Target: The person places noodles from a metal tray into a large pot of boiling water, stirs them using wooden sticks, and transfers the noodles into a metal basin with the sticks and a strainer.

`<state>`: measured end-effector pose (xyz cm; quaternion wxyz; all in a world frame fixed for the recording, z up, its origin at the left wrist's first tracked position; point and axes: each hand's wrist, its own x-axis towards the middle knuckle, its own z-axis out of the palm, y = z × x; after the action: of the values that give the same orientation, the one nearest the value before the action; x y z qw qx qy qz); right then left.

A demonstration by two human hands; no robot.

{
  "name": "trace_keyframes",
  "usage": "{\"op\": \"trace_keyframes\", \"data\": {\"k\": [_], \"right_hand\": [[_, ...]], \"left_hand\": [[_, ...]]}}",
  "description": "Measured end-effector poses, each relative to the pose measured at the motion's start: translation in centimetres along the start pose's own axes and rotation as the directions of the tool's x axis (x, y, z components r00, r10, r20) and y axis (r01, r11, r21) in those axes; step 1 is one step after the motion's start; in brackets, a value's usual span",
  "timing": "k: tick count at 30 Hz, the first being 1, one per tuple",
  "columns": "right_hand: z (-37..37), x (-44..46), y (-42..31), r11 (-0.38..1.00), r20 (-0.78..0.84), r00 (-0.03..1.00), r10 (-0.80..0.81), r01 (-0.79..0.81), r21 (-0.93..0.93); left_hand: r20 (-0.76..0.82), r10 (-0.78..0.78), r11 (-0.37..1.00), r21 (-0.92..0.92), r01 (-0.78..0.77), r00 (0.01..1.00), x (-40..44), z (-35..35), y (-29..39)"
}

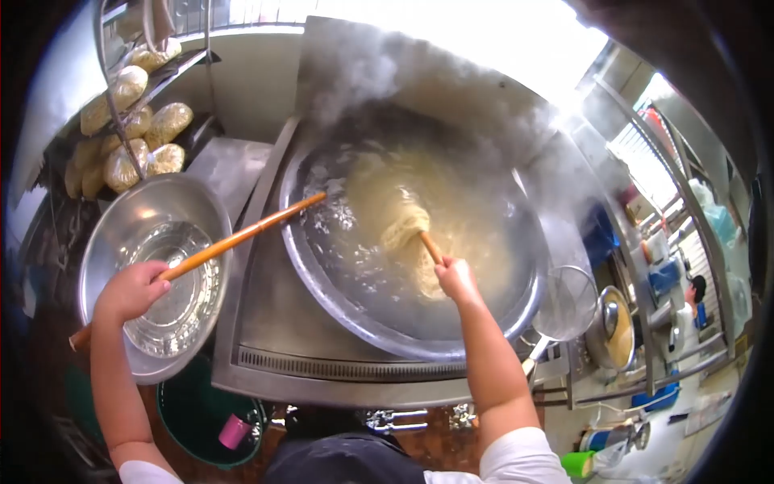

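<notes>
A large steaming wok (322, 300) of cloudy water sits in the steel stove. My right hand (456, 279) grips a short wooden stick (431, 247) that reaches down into the water. Pale noodles (405, 228) are draped over that stick's far end. On the left, my left hand (133, 290) is closed around a long wooden stick (234, 240), held at a slant with its tip over the wok's left rim. Beneath this hand stands a wide metal basin (101, 234) with clear water in it.
Bagged noodles (126, 165) are stacked on a rack at the upper left. A wire strainer (567, 302) lies right of the wok. Below the basin is a dark green tub (181, 419) with a pink cup (235, 431). Steam drifts over the back.
</notes>
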<state>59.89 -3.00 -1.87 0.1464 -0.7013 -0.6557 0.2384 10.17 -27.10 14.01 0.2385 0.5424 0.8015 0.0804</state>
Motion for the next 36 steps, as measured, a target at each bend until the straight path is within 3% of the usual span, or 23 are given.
{"op": "trace_keyframes", "data": {"k": [2, 3, 6, 8, 10, 11, 12, 13, 15, 16, 18, 20, 21, 23, 25, 27, 28, 29, 30, 32, 34, 36], "right_hand": [[0.1, 1.7, 1.6, 1.0, -0.079, 0.997, -0.025, 0.025, -0.001], [-0.1, 2.1, 2.4, 1.0, -0.083, 0.996, -0.01, 0.012, 0.023], [-1.9, 1.0, 5.4, 0.992, -0.116, 0.987, -0.114, 0.107, -0.062], [-4.9, -0.6, 8.9, 0.993, 0.11, 0.994, 0.002, -0.016, 0.118], [-10.8, -5.4, 11.5, 0.955, 0.209, 0.97, 0.123, -0.173, 0.242], [-14.5, -7.8, 13.7, 0.956, 0.234, 0.971, 0.057, -0.121, 0.269], [-17.9, -10.1, 16.5, 0.909, 0.263, 0.958, 0.117, -0.209, 0.359], [-22.2, -13.4, 15.7, 0.937, 0.224, 0.948, 0.227, -0.275, 0.215], [-30.1, -19.3, 15.9, 0.893, 0.25, 0.906, 0.342, -0.396, 0.213], [-33.1, -21.9, 16.3, 0.886, 0.183, 0.896, 0.404, -0.433, 0.165], [-37.5, -26.1, 14.7, 0.837, 0.123, 0.855, 0.503, -0.518, 0.178], [-38.9, -27.2, 11.9, 0.848, 0.084, 0.846, 0.527, -0.53, 0.012], [-39.0, -26.9, 10.6, 0.843, 0.063, 0.841, 0.537, -0.533, -0.071], [-36.9, -23.9, 9.3, 0.873, 0.168, 0.885, 0.434, -0.367, -0.32], [-31.0, -18.4, 11.2, 0.911, 0.249, 0.962, 0.113, 0.0, -0.413], [-23.8, -13.5, 9.1, 0.871, 0.114, 0.987, 0.11, -0.04, -0.49], [-20.2, -10.0, 12.3, 0.855, 0.112, 0.994, -0.009, 0.066, -0.515], [-17.1, -9.0, 10.9, 0.907, 0.018, 1.0, 0.018, -0.008, -0.422], [-14.6, -8.8, 8.9, 0.941, 0.052, 0.98, 0.192, -0.169, -0.294], [-8.7, -8.4, 9.1, 0.953, -0.07, 0.974, 0.214, -0.224, -0.205], [-5.6, -8.2, 8.0, 0.781, 0.061, 0.988, 0.142, -0.074, -0.621], [-6.2, -11.0, 5.9, 0.745, 0.109, 0.983, 0.146, -0.036, -0.666]], "left_hand": [[-0.006, 0.017, 0.998, 0.063, -0.017, 1.0, 1.7, -0.2, 3.0], [-0.024, 0.125, 0.989, 0.083, -0.122, 0.992, 3.2, 0.3, 3.5], [-0.021, 0.195, 0.979, 0.07, -0.193, 0.981, 6.9, 2.0, 7.9], [0.035, 0.21, 0.963, 0.164, -0.213, 0.977, 9.1, 3.1, 11.3], [0.106, 0.174, 0.94, 0.278, -0.197, 0.979, 10.9, 4.9, 14.7], [0.077, 0.207, 0.906, 0.361, -0.221, 0.975, 11.4, 6.3, 16.1], [0.05, 0.24, 0.866, 0.441, -0.237, 0.969, 12.1, 7.9, 17.4], [0.062, 0.248, 0.846, 0.473, -0.247, 0.967, 13.1, 9.5, 18.3], [0.104, 0.269, 0.797, 0.534, -0.282, 0.958, 15.2, 12.7, 19.9], [0.133, 0.283, 0.767, 0.563, -0.308, 0.95, 16.1, 14.0, 20.6], [0.174, 0.297, 0.739, 0.581, -0.341, 0.939, 16.5, 16.3, 22.7], [0.222, 0.303, 0.718, 0.586, -0.375, 0.927, 16.6, 18.0, 23.5], [0.26, 0.294, 0.709, 0.586, -0.392, 0.92, 16.5, 18.5, 23.8], [0.289, 0.285, 0.716, 0.57, -0.404, 0.914, 15.6, 19.3, 24.1], [0.325, 0.296, 0.712, 0.552, -0.434, 0.898, 14.5, 19.6, 23.7], [0.334, 0.303, 0.727, 0.525, -0.443, 0.893, 13.0, 19.9, 23.4], [0.341, 0.304, 0.731, 0.515, -0.447, 0.89, 12.3, 20.0, 23.1], [0.351, 0.308, 0.73, 0.509, -0.456, 0.884, 11.6, 20.1, 22.9], [0.357, 0.316, 0.727, 0.504, -0.466, 0.879, 11.0, 20.1, 22.6], [0.338, 0.332, 0.732, 0.497, -0.466, 0.881, 9.5, 19.8, 21.5], [0.355, 0.32, 0.745, 0.478, -0.465, 0.879, 7.3, 17.9, 20.1], [0.398, 0.3, 0.788, 0.409, -0.46, 0.867, 5.8, 15.3, 17.9]]}}
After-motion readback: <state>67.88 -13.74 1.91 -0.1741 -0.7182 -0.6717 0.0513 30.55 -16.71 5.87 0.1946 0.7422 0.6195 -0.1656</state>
